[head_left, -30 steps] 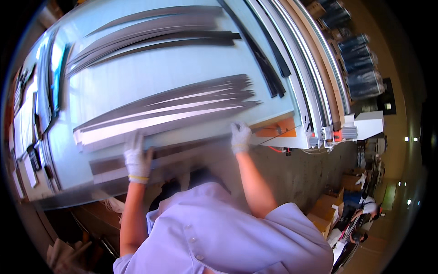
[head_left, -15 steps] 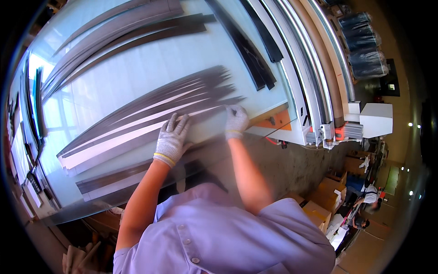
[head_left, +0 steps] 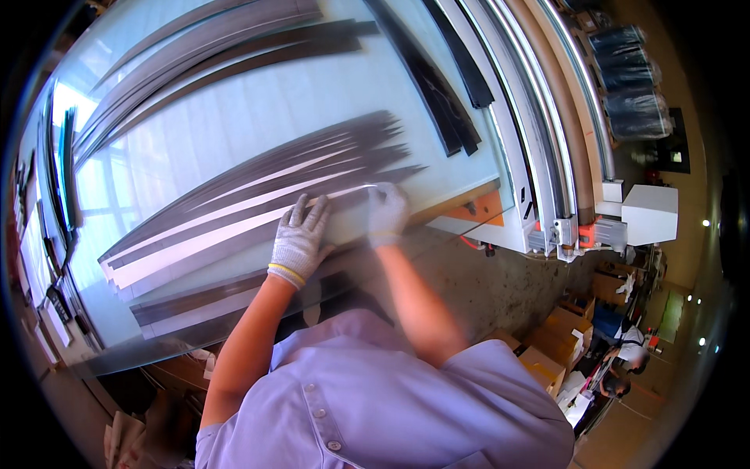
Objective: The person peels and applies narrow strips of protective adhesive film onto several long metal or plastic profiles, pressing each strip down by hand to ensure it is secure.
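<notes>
A fan of long, thin grey-brown strips [head_left: 258, 176] lies on the glass-topped table [head_left: 234, 94], its pointed ends spread toward the right. My left hand [head_left: 298, 234], in a pale knit glove with a yellow cuff, rests on the nearest strips, palm down and fingers apart. To its right is my gloved right hand [head_left: 388, 211], blurred by motion, its fingers curled in. A thin, light-edged strip [head_left: 348, 190] runs to its fingertips and seems pinched there. The exact grip is smeared.
More dark strips lie at the table's back [head_left: 234, 47] and near edge [head_left: 195, 305]. Black strips [head_left: 422, 86] lie by a machine with long rails [head_left: 558, 125] on the right. Cardboard boxes [head_left: 555, 336] stand lower right; two people [head_left: 629, 359] are beyond.
My right hand has shifted left along the strips, and the light-edged strip's end at its fingertips has moved with it. My left hand stays spread on the strips.
</notes>
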The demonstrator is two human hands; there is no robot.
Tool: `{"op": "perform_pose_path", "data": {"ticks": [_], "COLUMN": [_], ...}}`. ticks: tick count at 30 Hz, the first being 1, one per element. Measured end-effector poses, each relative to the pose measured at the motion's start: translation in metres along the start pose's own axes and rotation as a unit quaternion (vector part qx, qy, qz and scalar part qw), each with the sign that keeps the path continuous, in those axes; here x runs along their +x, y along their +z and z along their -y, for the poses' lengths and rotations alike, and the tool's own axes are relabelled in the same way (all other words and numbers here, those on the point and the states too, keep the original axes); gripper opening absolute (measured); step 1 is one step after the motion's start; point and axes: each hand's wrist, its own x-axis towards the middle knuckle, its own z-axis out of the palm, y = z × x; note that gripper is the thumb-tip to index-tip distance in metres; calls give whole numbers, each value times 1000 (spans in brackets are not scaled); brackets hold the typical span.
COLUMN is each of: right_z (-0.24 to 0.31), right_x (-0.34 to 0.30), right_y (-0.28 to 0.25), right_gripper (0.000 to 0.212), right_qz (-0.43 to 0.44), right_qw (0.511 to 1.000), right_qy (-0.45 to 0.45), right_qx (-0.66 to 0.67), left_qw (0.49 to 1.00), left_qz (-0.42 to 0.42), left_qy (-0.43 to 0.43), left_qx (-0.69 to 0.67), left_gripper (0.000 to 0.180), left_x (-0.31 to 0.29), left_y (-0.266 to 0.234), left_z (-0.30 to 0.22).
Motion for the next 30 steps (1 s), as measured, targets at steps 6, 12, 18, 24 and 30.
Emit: {"op": "perform_pose_path", "data": {"ticks": [6, 12, 18, 24, 30], "right_z": [15, 28, 1, 27, 15], "right_x": [-11, -23, -28, -18, -24], "right_y": [4, 3, 15, -8, 2], "right_gripper": [9, 12, 18, 13, 8], "right_qz": [2, 30, 30, 59, 41], "right_qw": [1000, 998, 996, 991, 995], "right_qy": [2, -62, -58, -69, -68], "right_qx": [6, -7, -59, -93, -53], "left_qw": [1000, 999, 987, 975, 720], "left_qz": [6, -35, -119, -127, -89], "left_qy": [-19, -34, -27, -32, -206], "left_qx": [-10, -22, -100, -179, -656], "left_gripper": [81, 72, 43, 13, 10], "left_x": [-2, 12, 74, 88, -12], "left_y": [-2, 0, 7, -1, -35], "left_z": [-6, -3, -11, -7, 51]}}
